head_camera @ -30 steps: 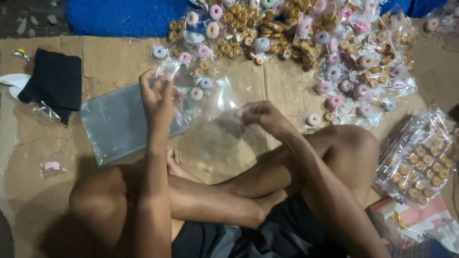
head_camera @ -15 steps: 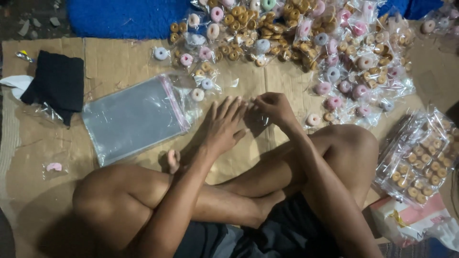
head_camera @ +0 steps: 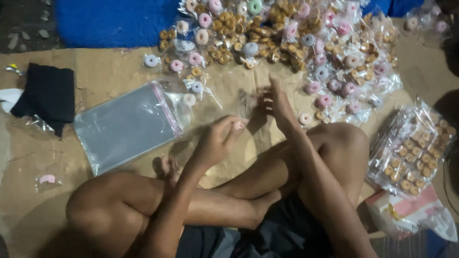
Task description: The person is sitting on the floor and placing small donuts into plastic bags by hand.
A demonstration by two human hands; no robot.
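I sit cross-legged on cardboard (head_camera: pixel 110 71). My left hand (head_camera: pixel 216 142) is curled in front of my knee, fingertips pinched together just below a small clear bag (head_camera: pixel 247 102); whether it grips anything is unclear. My right hand (head_camera: pixel 276 104) is blurred and grips that small clear bag by its right side. A flat stack of clear plastic bags (head_camera: pixel 125 126) with a pink strip lies left of my left hand. Beyond both hands spreads a heap of small ring-shaped snacks (head_camera: pixel 287 38) in clear wrappers, brown, pink, blue and white.
A large clear pack of brown rings (head_camera: pixel 412 149) lies by my right knee, over a white and pink bag (head_camera: pixel 411 215). A black cloth (head_camera: pixel 45 95) sits at the far left, a blue mat (head_camera: pixel 110 21) at the back, one pink piece in wrap (head_camera: pixel 47 179) near left.
My left hand let go of the stack of clear bags, which now lies flat, and came over next to my right hand. My right hand rose a little with the small bag.
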